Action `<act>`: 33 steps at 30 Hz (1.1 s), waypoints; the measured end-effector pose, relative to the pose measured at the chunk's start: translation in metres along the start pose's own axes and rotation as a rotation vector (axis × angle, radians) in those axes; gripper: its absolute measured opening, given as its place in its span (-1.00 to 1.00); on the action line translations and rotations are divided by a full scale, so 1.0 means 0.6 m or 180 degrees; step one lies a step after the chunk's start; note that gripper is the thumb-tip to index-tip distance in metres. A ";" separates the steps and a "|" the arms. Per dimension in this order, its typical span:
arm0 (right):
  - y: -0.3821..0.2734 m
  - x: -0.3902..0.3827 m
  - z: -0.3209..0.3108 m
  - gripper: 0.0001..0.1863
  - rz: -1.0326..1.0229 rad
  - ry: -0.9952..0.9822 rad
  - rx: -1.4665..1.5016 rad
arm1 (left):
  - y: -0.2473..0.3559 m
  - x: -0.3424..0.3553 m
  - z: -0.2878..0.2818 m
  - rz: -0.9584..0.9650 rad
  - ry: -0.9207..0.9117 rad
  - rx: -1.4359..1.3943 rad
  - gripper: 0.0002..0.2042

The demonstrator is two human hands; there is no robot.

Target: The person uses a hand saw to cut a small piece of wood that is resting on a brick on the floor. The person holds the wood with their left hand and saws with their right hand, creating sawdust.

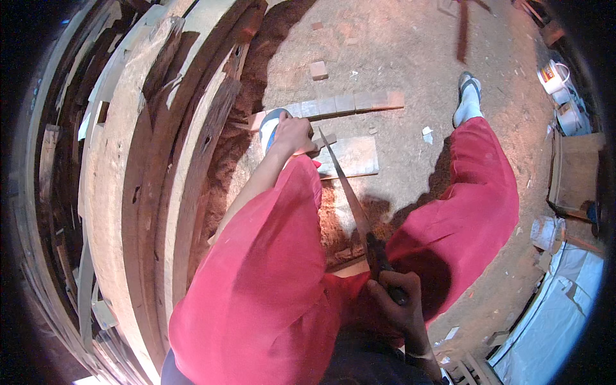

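My left hand (293, 135) grips a small dark wood piece (325, 140) beside my left sandalled foot (267, 128), over a pale flat board (353, 157) on the ground. My right hand (394, 295) is wrapped round the dark handle of a handsaw (346, 189). The long blade slants up from my lap, its tip close to the wood piece; whether it touches cannot be told. A row of small square wood blocks (343, 103) lies just beyond the board, and a single block (318, 70) sits farther off.
Stacked planks (128, 192) fill the left side. My right leg (475, 179) stretches out to the right, in red trousers. At the right edge are white buckets (553, 78), a wooden panel (574, 170) and a white sheet (548, 301). Paper scraps (427, 135) lie on the dirt floor.
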State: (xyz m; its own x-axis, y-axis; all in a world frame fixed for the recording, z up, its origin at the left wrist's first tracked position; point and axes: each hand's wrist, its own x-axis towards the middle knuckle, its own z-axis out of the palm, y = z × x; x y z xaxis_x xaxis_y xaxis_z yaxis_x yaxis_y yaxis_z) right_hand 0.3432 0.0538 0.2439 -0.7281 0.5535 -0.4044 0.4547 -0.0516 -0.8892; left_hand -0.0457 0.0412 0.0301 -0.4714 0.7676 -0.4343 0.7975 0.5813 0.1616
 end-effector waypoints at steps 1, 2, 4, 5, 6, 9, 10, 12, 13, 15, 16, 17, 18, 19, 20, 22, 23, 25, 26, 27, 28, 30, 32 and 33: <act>-0.001 0.000 0.002 -0.63 -0.0048 0.0079 0.0002 | 0.000 -0.004 -0.005 -0.0017 -0.0060 0.0027 -0.62; -0.001 0.000 -0.002 -0.64 0.0028 -0.0017 -0.0032 | -0.002 -0.004 -0.003 -0.0015 0.0039 -0.0004 -0.63; 0.001 0.000 -0.013 -0.67 0.0183 -0.0212 -0.0091 | -0.005 -0.006 0.003 -0.0011 0.0231 -0.0058 -0.64; 0.001 -0.002 -0.010 -0.68 0.0123 -0.0155 -0.0100 | -0.003 -0.011 0.006 0.0048 0.0387 -0.0140 -0.67; 0.001 -0.004 -0.007 -0.70 0.0062 -0.0100 -0.0110 | -0.002 -0.013 0.007 0.0004 0.0305 -0.0145 -0.67; 0.024 -0.002 0.008 -0.72 -0.0143 0.0060 -0.0173 | 0.003 -0.008 0.001 -0.0001 0.0093 -0.0016 -0.69; 0.033 -0.001 0.012 -0.72 -0.0193 0.0119 -0.0200 | 0.006 -0.005 0.005 0.0020 0.0117 -0.0031 -0.69; 0.004 0.019 0.060 -0.72 -0.0151 0.0968 0.0267 | 0.011 -0.004 0.009 0.0059 0.0159 -0.0050 -0.69; 0.000 0.024 0.062 -0.72 -0.0131 0.0827 0.0272 | 0.007 -0.008 0.008 0.0003 0.0172 -0.0060 -0.69; 0.005 0.025 0.033 -0.72 -0.0083 0.0021 0.0023 | 0.002 -0.013 0.006 -0.0104 0.0196 -0.0076 -0.69; 0.005 0.022 0.017 -0.71 -0.0044 -0.0629 -0.0239 | 0.003 -0.011 0.006 -0.0115 0.0165 -0.0036 -0.68; -0.001 0.014 0.016 -0.71 0.0077 -0.0576 -0.0136 | 0.005 -0.009 0.006 -0.0127 0.0134 0.0006 -0.67; -0.015 0.006 0.017 -0.70 0.0197 -0.0523 -0.0033 | 0.005 -0.008 0.005 -0.0139 0.0104 0.0047 -0.67; -0.022 0.001 0.016 -0.69 0.0317 -0.0460 0.0068 | 0.008 -0.006 0.005 -0.0101 0.0055 0.0076 -0.66; -0.014 0.006 0.018 -0.69 0.0289 -0.0458 -0.0034 | 0.010 -0.004 0.004 -0.0065 0.0007 0.0105 -0.66; 0.012 0.032 0.030 -0.69 0.0226 -0.0475 -0.0212 | 0.008 -0.002 0.011 -0.0037 0.0130 0.0108 -0.67; 0.014 0.040 0.039 -0.69 0.0127 -0.0472 -0.0122 | 0.003 -0.001 0.022 -0.0045 0.0300 0.0082 -0.67; 0.010 0.052 0.062 -0.69 -0.0051 -0.0446 0.0041 | -0.002 -0.003 0.027 -0.0026 0.0437 0.0004 -0.68; 0.012 0.047 0.061 -0.70 -0.0011 -0.0468 0.0010 | 0.000 -0.005 0.022 0.0000 0.0403 -0.0051 -0.68; 0.016 0.035 0.057 -0.71 0.0030 -0.0489 -0.0020 | 0.001 -0.007 0.018 0.0027 0.0368 -0.0105 -0.69; 0.019 0.028 0.051 -0.72 0.0057 -0.0516 -0.0065 | 0.004 -0.008 0.012 0.0042 0.0298 -0.0098 -0.68; 0.028 0.029 0.042 -0.73 0.0099 -0.0426 -0.0106 | 0.009 -0.007 0.005 0.0078 0.0157 -0.0087 -0.68; 0.017 0.034 0.048 -0.74 0.0097 -0.0360 -0.0083 | 0.003 -0.007 0.019 0.0031 0.0320 -0.0068 -0.68; 0.003 0.042 0.056 -0.74 0.0075 -0.0309 -0.0062 | -0.001 -0.006 0.024 0.0010 0.0403 -0.0058 -0.67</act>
State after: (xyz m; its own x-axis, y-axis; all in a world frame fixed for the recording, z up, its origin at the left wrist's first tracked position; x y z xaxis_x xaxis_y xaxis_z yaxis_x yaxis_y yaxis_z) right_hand 0.3085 0.0394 0.2249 -0.7628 0.4693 -0.4448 0.4814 -0.0471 -0.8752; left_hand -0.0391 0.0338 0.0186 -0.5137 0.7967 -0.3185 0.7926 0.5828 0.1792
